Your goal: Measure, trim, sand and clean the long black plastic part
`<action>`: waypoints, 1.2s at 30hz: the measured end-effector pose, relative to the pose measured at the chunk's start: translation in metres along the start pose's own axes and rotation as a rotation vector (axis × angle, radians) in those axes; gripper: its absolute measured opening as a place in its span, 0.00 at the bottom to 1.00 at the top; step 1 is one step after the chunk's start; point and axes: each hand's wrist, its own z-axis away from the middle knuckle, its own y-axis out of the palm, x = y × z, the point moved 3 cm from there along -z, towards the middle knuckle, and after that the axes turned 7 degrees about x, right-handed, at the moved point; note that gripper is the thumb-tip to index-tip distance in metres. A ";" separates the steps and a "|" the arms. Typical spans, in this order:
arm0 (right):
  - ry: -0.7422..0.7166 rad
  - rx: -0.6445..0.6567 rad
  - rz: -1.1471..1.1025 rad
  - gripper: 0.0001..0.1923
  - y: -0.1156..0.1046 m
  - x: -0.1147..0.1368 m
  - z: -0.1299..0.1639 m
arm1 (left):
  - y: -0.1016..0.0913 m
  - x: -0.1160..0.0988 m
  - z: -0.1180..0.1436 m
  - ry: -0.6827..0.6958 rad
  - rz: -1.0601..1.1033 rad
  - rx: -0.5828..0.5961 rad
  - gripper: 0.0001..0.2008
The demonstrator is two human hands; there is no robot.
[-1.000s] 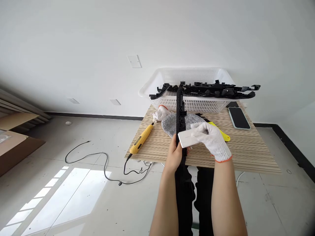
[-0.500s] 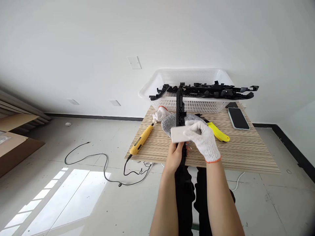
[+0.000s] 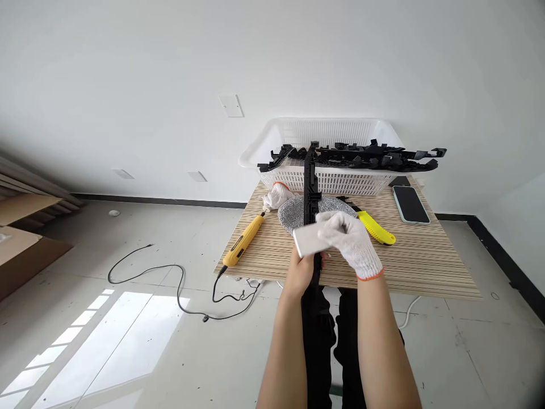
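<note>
My bare left hand [image 3: 299,274] is closed around a long black plastic part [image 3: 312,187] with clips and ribs, which points away from me over the table. In my right hand [image 3: 351,241], covered by a white knit glove with an orange cuff, I pinch a thin whitish rectangular piece [image 3: 309,240]. That piece lies across the black part, just above my left hand, and hides some of its fingers; whether it touches the part I cannot tell. Underneath is a grey speckled pad [image 3: 290,213]. To the right lies a yellow-handled cutter [image 3: 377,228].
A white plastic basket [image 3: 258,156] by the wall carries several black plastic parts [image 3: 374,156] across its rim. A yellow corded power tool [image 3: 242,241], a crumpled white glove [image 3: 277,196] and a phone [image 3: 411,204] lie on the wood-patterned table [image 3: 434,267]. A black cable [image 3: 183,284] trails over the floor.
The whitish piece has tilted, its left end dipping slightly lower toward my left hand. My left hand still grips the black part; the view has shifted a little.
</note>
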 end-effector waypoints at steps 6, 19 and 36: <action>0.094 0.157 -0.040 0.16 0.008 0.003 0.003 | -0.003 0.004 0.000 0.054 0.034 0.075 0.18; 0.123 0.019 -0.009 0.15 -0.014 0.006 0.010 | -0.001 0.002 0.001 0.002 0.085 0.026 0.20; 0.129 -0.087 0.012 0.12 -0.022 0.009 0.013 | 0.001 -0.001 0.000 -0.008 0.056 0.054 0.13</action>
